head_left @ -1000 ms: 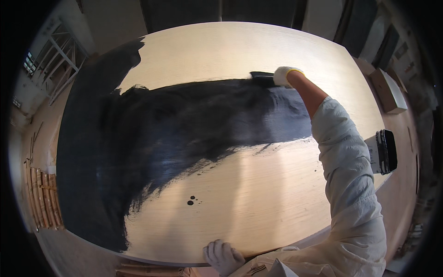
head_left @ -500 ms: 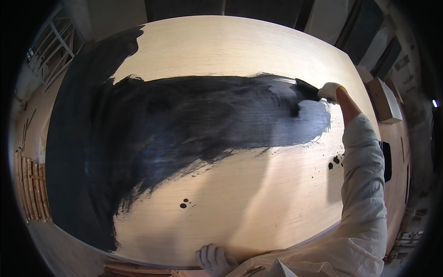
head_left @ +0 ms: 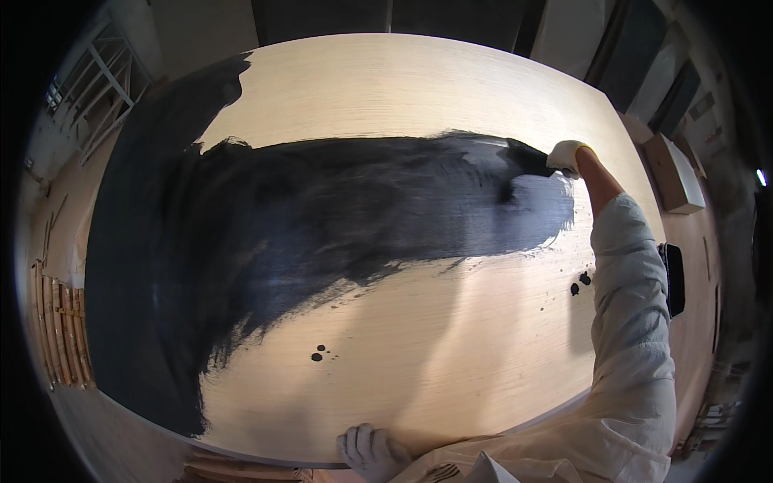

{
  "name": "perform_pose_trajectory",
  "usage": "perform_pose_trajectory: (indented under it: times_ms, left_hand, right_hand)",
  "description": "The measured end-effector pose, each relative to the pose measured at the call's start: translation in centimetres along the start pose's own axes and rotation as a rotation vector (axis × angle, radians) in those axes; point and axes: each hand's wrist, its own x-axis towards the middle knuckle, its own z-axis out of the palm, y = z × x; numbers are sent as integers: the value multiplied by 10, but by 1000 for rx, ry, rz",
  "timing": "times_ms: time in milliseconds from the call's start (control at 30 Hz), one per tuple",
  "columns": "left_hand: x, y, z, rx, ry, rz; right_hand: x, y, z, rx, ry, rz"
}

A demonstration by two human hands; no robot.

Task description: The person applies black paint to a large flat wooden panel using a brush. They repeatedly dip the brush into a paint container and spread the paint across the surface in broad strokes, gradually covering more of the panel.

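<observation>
A large pale wood-grain board lies flat before me, its left side and middle coated with wet-looking black paint. My right hand, in a white glove, is closed around a black, paint-soaked pad or rag; its exact kind is hard to make out. This pad presses on the board at the right end of the black streak. At the near edge, my gloved left hand has its bent fingers over the board's rim, thumb hidden.
Black drips dot the bare wood, with more blots near my right sleeve. Beyond the right edge is a black container, partly behind my arm. A box stands farther right. Stacked wooden strips are at the left.
My right hand has shifted slightly left with the black pad, still against the board. The left hand keeps its place on the near edge. The whole view has tilted a little.
</observation>
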Motion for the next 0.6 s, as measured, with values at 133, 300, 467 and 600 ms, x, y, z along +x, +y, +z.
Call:
perform_pose_trajectory:
  times_ms: [133,300,467,600]
  left_hand:
    - [20,21,-32,-92,-185,-134]
    - [-17,-5,1,92,24,37]
    - [9,-1,-16,-101,-134,17]
    - [21,14,-22,-107,-81,-27]
  right_hand:
    - [-50,-112,8,274,40,-129]
    - [-24,-65,-9,-168,16,-140]
    - [-1,-34,2,-321,58,-208]
    - [-62,-102,0,51,49,-164]
